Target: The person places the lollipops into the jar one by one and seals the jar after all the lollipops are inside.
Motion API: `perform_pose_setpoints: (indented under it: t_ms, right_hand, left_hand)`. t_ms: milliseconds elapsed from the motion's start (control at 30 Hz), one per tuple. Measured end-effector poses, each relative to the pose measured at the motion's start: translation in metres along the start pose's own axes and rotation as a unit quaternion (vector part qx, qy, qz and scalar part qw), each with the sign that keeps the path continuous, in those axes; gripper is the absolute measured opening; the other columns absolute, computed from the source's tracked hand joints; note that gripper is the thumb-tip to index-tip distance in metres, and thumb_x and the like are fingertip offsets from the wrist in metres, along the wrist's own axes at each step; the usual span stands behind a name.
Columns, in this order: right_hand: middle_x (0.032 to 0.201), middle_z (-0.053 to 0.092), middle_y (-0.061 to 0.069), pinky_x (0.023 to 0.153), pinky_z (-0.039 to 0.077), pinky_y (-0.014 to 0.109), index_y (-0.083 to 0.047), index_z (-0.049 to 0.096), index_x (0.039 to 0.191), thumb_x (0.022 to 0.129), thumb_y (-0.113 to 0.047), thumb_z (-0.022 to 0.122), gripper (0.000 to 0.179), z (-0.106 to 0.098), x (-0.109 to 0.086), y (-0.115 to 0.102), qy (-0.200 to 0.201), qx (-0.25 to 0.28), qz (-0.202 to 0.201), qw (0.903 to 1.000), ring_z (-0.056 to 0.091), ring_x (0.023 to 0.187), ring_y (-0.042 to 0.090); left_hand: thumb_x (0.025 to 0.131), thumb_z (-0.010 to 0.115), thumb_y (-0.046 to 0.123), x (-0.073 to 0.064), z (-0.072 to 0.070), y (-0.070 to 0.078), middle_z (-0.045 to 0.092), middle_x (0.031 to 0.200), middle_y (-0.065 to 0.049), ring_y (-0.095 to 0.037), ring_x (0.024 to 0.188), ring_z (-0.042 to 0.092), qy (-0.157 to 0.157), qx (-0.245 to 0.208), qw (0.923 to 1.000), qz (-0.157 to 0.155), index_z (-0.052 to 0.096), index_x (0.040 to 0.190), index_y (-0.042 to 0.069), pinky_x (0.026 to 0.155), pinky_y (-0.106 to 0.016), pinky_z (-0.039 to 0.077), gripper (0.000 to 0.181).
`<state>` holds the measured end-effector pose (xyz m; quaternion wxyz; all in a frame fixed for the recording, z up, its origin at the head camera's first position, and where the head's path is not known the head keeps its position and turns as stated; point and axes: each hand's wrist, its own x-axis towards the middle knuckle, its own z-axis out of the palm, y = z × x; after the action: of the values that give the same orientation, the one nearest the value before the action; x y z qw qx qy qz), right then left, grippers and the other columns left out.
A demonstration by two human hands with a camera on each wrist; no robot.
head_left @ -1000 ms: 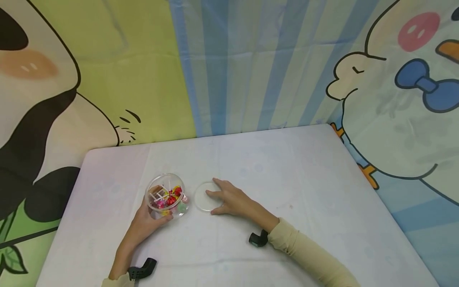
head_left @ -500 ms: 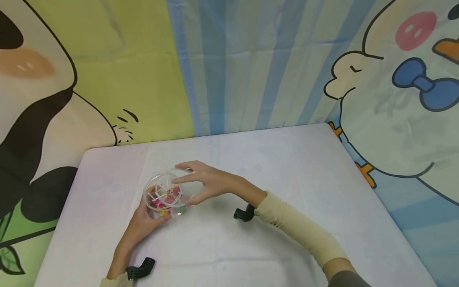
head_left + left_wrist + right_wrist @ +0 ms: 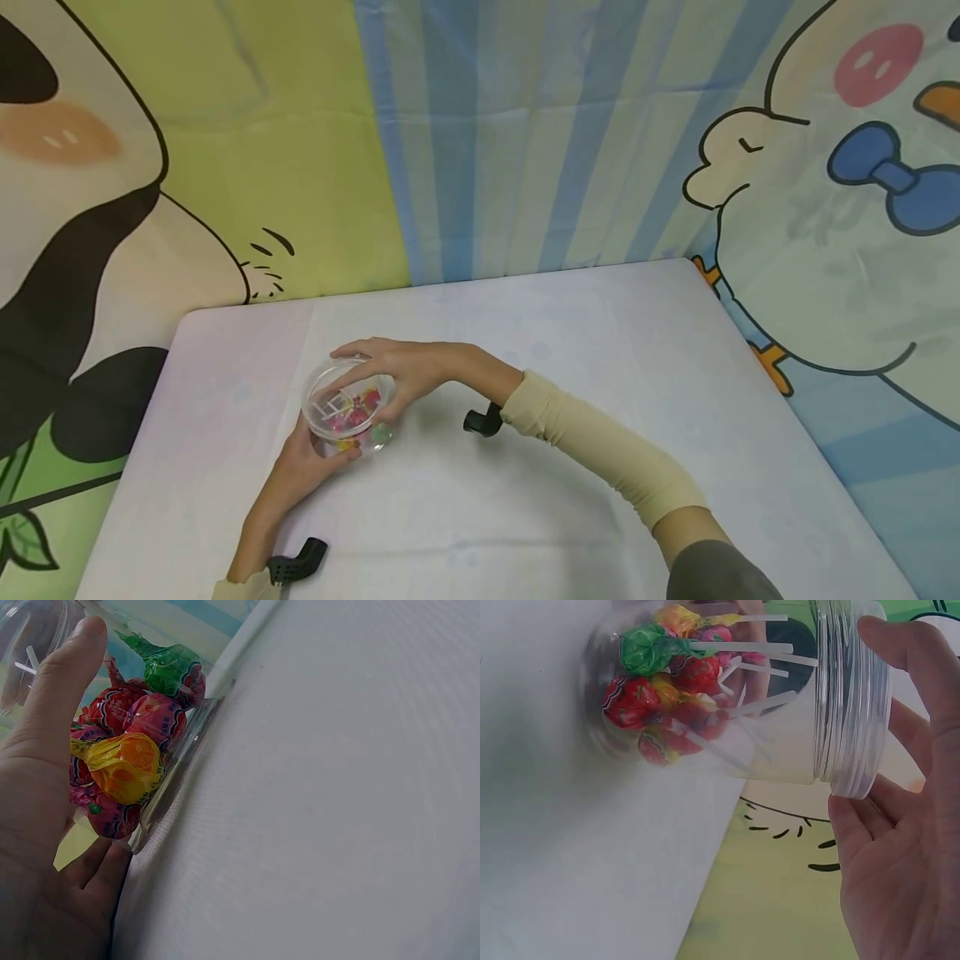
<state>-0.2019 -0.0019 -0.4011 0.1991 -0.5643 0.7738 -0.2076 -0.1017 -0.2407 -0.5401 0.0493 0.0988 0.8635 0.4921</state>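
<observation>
A clear plastic jar (image 3: 372, 443) stands on the white table at the left, with several wrapped lollipops (image 3: 682, 690) inside, their white sticks upward. My left hand (image 3: 300, 467) grips the jar's side, its thumb across the near wall in the left wrist view. A clear round lid (image 3: 862, 705) sits over the jar's mouth. With thumb and fingers spread around the lid's rim, my right hand (image 3: 408, 367) holds it from above. Whether the lid's threads are engaged cannot be seen. Green, yellow and red wrappers (image 3: 124, 769) show through the jar wall.
The white tablecloth (image 3: 510, 492) covers the table. Behind it hangs a cartoon-printed curtain (image 3: 495, 150). Black camera mounts stick out from the left wrist (image 3: 298, 562) and the right wrist (image 3: 483, 421).
My right hand has lifted the lid off the table, carried it left and brought it onto the jar's mouth. My left hand has stayed on the jar.
</observation>
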Motion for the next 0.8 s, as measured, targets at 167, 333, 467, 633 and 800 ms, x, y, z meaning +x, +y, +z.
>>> perform_pose_setpoints:
  t_ms: [167, 333, 467, 633, 800]
  right_hand:
    - [0.163, 0.016, 0.005, 0.121, 0.020, 0.033, -0.028, 0.045, 0.145, 0.084, -0.035, 0.070, 0.067, 0.002, 0.005, 0.003, -0.015, 0.010, 0.003, 0.9998, 0.015, 0.150, 0.017]
    - [0.161, 0.021, 0.007, 0.120, 0.023, 0.033, -0.030, 0.046, 0.145, 0.084, -0.041, 0.069, 0.066, 0.006, 0.006, -0.001, -0.001, -0.037, 0.004, 0.9993, 0.021, 0.148, 0.020]
    - [0.154, 0.034, 0.010, 0.113, 0.033, 0.030, -0.031, 0.052, 0.140, 0.080, -0.050, 0.074, 0.066, 0.018, 0.003, -0.011, 0.074, -0.094, 0.036, 0.9922, 0.035, 0.139, 0.021]
    - [0.143, 0.044, 0.015, 0.096, 0.047, 0.028, -0.031, 0.055, 0.137, 0.077, -0.061, 0.072, 0.069, 0.060, 0.000, -0.040, 0.238, -0.154, 0.135, 0.9494, 0.044, 0.126, 0.024]
    - [0.150, 0.034, 0.020, 0.092, 0.050, 0.031, -0.024, 0.051, 0.141, 0.082, -0.056, 0.068, 0.070, 0.089, -0.002, -0.057, 0.320, -0.125, 0.188, 0.9202, 0.041, 0.126, 0.027]
  left_hand:
    - [0.074, 0.085, 0.025, -0.001, 0.000, 0.002, 0.033, 0.152, -0.023, -0.046, 0.142, 0.027, 0.002, 0.003, 1.0000, -0.005, 0.014, 0.155, 0.016, 0.108, -0.068, 0.024, 0.108]
    - [0.075, 0.084, 0.026, -0.002, 0.001, 0.003, 0.035, 0.150, -0.025, -0.047, 0.142, 0.027, 0.000, 0.008, 1.0000, -0.006, 0.019, 0.152, 0.011, 0.109, -0.068, 0.021, 0.102]
    - [0.075, 0.084, 0.028, -0.002, 0.001, 0.002, 0.036, 0.150, -0.023, -0.047, 0.141, 0.028, 0.002, 0.012, 0.9999, -0.006, 0.018, 0.153, 0.015, 0.108, -0.068, 0.022, 0.104]
    - [0.074, 0.084, 0.025, -0.002, -0.002, -0.002, 0.039, 0.149, -0.019, -0.037, 0.141, 0.033, 0.013, 0.016, 0.9997, 0.016, 0.019, 0.154, 0.022, 0.111, -0.059, 0.029, 0.103]
    - [0.075, 0.084, 0.020, -0.001, 0.000, -0.004, 0.040, 0.151, -0.012, -0.006, 0.138, 0.036, 0.030, 0.025, 0.9983, 0.043, 0.021, 0.154, 0.026, 0.104, -0.006, 0.027, 0.102]
